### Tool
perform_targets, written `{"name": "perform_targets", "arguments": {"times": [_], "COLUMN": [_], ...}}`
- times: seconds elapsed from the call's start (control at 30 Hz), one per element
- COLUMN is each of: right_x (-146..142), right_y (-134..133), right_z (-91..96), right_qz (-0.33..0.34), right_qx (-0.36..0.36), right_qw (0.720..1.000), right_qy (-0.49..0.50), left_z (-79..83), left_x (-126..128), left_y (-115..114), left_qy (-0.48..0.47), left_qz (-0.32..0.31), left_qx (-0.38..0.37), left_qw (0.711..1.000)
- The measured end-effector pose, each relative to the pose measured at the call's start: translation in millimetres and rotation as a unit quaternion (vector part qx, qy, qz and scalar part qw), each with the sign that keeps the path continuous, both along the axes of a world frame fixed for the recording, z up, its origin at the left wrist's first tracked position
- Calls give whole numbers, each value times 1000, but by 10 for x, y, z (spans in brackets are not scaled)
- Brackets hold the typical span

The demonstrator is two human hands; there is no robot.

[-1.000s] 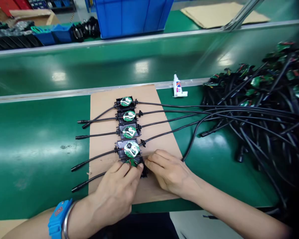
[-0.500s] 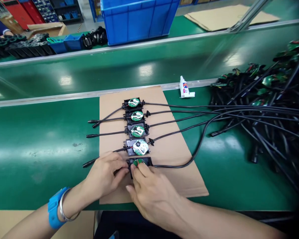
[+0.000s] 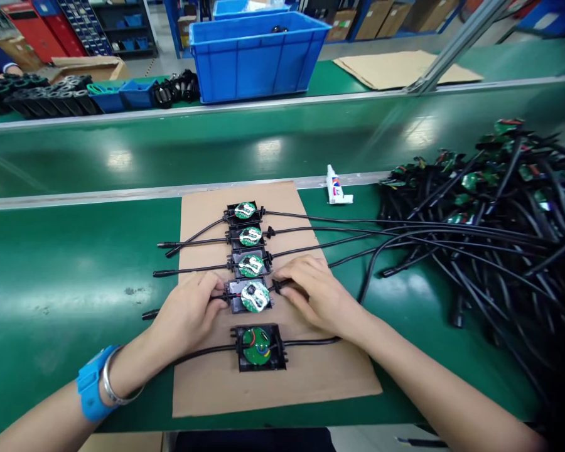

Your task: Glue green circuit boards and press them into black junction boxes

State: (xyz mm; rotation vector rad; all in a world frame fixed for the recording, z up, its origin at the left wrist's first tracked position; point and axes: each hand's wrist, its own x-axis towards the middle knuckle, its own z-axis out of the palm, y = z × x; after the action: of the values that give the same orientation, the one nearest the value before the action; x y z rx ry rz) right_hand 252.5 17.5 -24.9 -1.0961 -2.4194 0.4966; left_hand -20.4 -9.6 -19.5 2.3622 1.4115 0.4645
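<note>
Several black plastic housings with round circuit boards lie in a column on a cardboard sheet (image 3: 311, 376). At the fourth housing (image 3: 236, 305), whose board (image 3: 255, 296) shows white patches, both my hands are at work. My left hand (image 3: 188, 314) pinches the black cable beside its left end. On the other side, my right hand (image 3: 313, 292) closes thumb and fingers on the black cable by a small strain relief (image 3: 277, 286). Nearest me sits a separate housing (image 3: 275, 364), its green board (image 3: 257, 346) showing coloured wires; neither hand touches it.
A pile of black cables with boards (image 3: 475, 207) covers the right of the green bench (image 3: 75, 270). A white glue bottle (image 3: 336, 186) lies behind the cardboard. Across a raised ledge stand a blue crate (image 3: 258, 63) and black parts (image 3: 51, 95). A person's hand shows far left.
Both hands have left the nearest housing and moved up to the fourth one, gripping its cables on either side. The nearest housing now lies uncovered. The camera view has tilted up slightly.
</note>
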Motion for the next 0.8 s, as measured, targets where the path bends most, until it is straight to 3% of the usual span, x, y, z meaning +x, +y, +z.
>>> {"name": "perform_targets", "arguments": {"times": [0.07, 0.13, 0.23, 0.33, 0.6, 0.8], "right_x": [36, 60, 52, -34, -301, -368], "right_y": [-10, -100, -247, -286, -141, -87], "right_z": [-8, 98, 338, 468, 397, 468], "right_qz": [22, 50, 82, 96, 73, 73], "right_qx": [14, 43, 55, 28, -18, -66], "right_qw": [999, 997, 995, 990, 982, 975], "right_qy": [25, 31, -28, -101, -174, -199], "left_z": [41, 128, 247, 260, 89, 108], "left_x": [-21, -42, -50, -16, 83, 55], "left_y": [-40, -98, -153, -129, -9, 0], "left_qy": [-20, -42, -60, -47, -33, -53], "left_qz": [-7, -11, -7, 5, 21, 29], "left_qx": [-9, -28, -49, -48, -36, -29], "left_qw": [1000, 999, 997, 998, 999, 998]}}
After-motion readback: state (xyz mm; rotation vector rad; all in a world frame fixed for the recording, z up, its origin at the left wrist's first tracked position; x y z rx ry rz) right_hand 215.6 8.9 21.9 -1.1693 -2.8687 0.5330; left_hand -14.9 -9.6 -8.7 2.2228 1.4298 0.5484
